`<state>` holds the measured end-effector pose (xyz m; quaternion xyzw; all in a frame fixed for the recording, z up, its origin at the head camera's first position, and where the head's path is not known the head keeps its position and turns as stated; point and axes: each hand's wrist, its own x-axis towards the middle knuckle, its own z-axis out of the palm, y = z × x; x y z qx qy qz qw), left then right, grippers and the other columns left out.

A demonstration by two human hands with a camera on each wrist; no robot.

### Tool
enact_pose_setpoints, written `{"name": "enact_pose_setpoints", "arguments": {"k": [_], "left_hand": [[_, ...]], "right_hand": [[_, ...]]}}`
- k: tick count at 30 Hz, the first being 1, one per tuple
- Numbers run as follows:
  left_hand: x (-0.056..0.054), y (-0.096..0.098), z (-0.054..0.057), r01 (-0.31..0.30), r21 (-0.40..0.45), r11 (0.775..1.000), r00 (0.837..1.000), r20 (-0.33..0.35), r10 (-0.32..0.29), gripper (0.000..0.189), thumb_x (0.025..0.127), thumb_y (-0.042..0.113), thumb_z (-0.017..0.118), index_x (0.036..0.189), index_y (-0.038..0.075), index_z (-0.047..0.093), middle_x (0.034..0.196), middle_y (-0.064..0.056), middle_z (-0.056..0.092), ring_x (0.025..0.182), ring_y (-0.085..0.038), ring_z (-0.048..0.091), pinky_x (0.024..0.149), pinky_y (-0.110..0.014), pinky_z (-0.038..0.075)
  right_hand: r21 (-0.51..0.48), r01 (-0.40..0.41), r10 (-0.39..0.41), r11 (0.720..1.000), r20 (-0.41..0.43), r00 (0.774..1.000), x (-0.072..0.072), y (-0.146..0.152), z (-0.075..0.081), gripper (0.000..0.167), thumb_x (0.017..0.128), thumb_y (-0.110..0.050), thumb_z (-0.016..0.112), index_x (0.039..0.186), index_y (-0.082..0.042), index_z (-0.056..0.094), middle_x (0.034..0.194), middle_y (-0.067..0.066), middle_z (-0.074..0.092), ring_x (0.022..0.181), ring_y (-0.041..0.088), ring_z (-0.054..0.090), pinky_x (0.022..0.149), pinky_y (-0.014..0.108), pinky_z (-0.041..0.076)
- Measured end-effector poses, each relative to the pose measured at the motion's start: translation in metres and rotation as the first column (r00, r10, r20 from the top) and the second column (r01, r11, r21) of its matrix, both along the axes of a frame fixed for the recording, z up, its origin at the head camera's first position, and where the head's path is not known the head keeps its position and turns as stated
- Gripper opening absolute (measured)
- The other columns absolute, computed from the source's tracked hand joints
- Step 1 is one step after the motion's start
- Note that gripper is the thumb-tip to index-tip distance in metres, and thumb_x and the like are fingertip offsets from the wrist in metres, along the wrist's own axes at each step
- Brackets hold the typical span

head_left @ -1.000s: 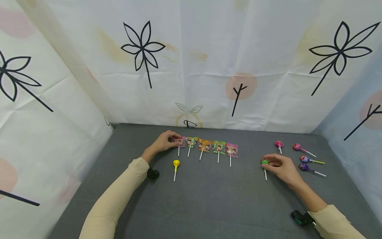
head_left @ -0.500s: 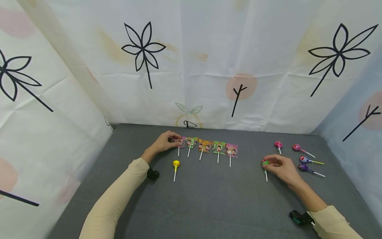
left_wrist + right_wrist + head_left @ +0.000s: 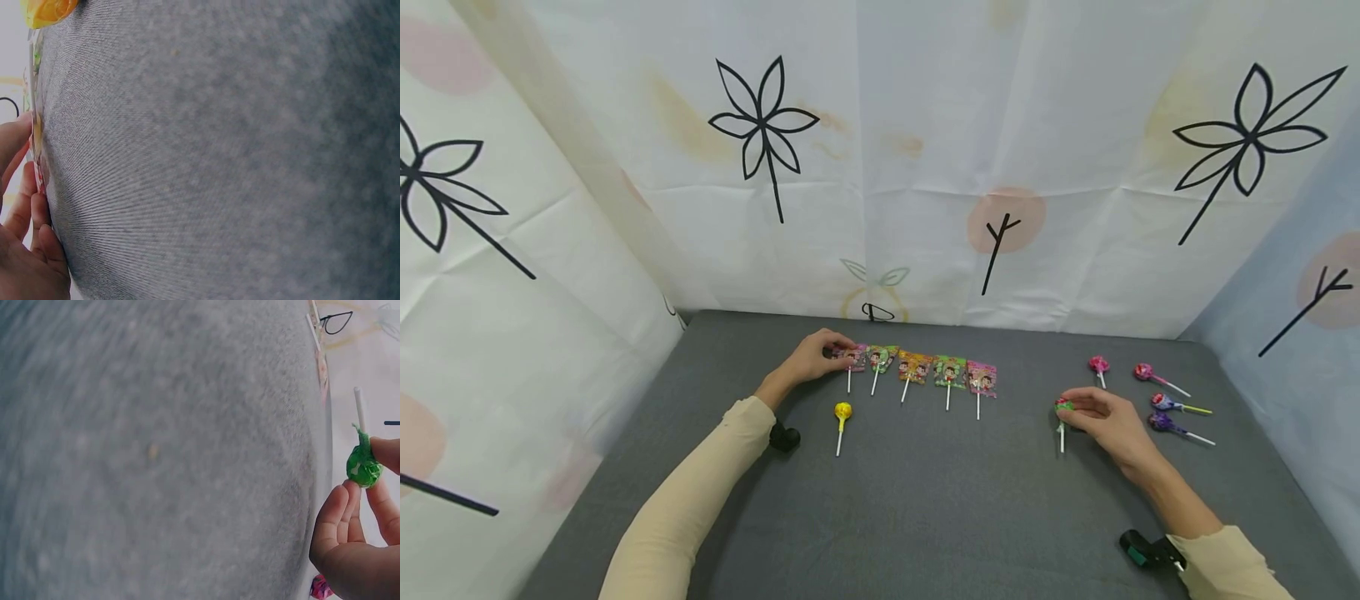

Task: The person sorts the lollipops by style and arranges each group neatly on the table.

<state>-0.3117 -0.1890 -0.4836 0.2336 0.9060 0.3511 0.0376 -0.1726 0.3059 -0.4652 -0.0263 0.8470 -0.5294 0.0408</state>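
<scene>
In the head view, my left hand is at the left end of a row of flat-wrapped lollipops, its thumb and fingers holding the pink-wrapped lollipop there. The left wrist view has the left hand at the frame's left edge, fingers low against the cloth. My right hand pinches a round lollipop in green wrapping by its head, between thumb and fingertips. Its white stick points toward me in the head view. A yellow round lollipop lies in front of the row.
The row goes on with green, orange, green and pink flat lollipops. Right of the right hand lie two pink round lollipops, a blue one and a purple one. Patterned white cloth rises behind the grey table.
The green lollipop's stick, held in my right hand, has swung slightly, ending a little further left. My left hand stays on the pink flat lollipop. The other lollipops keep their places.
</scene>
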Motion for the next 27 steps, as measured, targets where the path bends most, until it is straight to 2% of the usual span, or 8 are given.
{"name": "enact_pose_setpoints", "arguments": {"k": [7, 11, 20, 27], "left_hand": [[-0.003, 0.0, -0.002, -0.003, 0.0, 1.0, 1.0, 0.005, 0.003, 0.031, 0.094, 0.017, 0.077, 0.121, 0.005, 0.073, 0.119, -0.014, 0.062, 0.11, -0.035, 0.058, 0.095, -0.052, 0.046], [-0.003, 0.0, -0.003, -0.005, -0.007, 1.0, 1.0, 0.002, 0.005, 0.03, 0.094, 0.017, 0.077, 0.121, 0.005, 0.073, 0.119, -0.014, 0.062, 0.11, -0.035, 0.058, 0.095, -0.052, 0.046], [-0.001, 0.001, -0.002, -0.003, -0.012, 1.0, 1.0, -0.005, 0.003, 0.03, 0.094, 0.018, 0.077, 0.12, 0.005, 0.073, 0.117, -0.013, 0.063, 0.107, -0.033, 0.058, 0.093, -0.052, 0.046], [-0.001, 0.0, -0.002, 0.003, -0.014, 1.0, 1.0, -0.004, -0.004, 0.03, 0.094, 0.018, 0.077, 0.121, 0.006, 0.073, 0.116, -0.012, 0.062, 0.107, -0.033, 0.057, 0.093, -0.051, 0.046]], "right_hand": [[-0.135, -0.024, 0.023, 0.991, -0.01, 1.0, -0.001, -0.003, 0.0, 0.042, 0.099, -0.015, 0.071, 0.129, 0.01, 0.056, 0.114, 0.01, 0.067, 0.096, 0.007, 0.064, 0.077, 0.028, 0.054], [-0.192, -0.044, 0.036, 0.981, -0.043, 0.998, -0.002, -0.008, -0.002, 0.039, 0.099, -0.01, 0.069, 0.128, 0.012, 0.055, 0.111, 0.008, 0.067, 0.095, 0.009, 0.065, 0.077, 0.029, 0.056], [-0.224, -0.102, 0.083, 0.969, -0.095, 0.992, -0.007, -0.024, -0.003, 0.034, 0.101, -0.008, 0.066, 0.125, 0.013, 0.055, 0.108, 0.014, 0.065, 0.093, 0.013, 0.064, 0.077, 0.029, 0.055], [-0.247, -0.117, 0.101, 0.962, -0.08, 0.992, -0.012, -0.037, -0.003, 0.035, 0.1, -0.009, 0.067, 0.125, 0.013, 0.056, 0.108, 0.011, 0.066, 0.092, 0.013, 0.064, 0.077, 0.03, 0.055]]}}
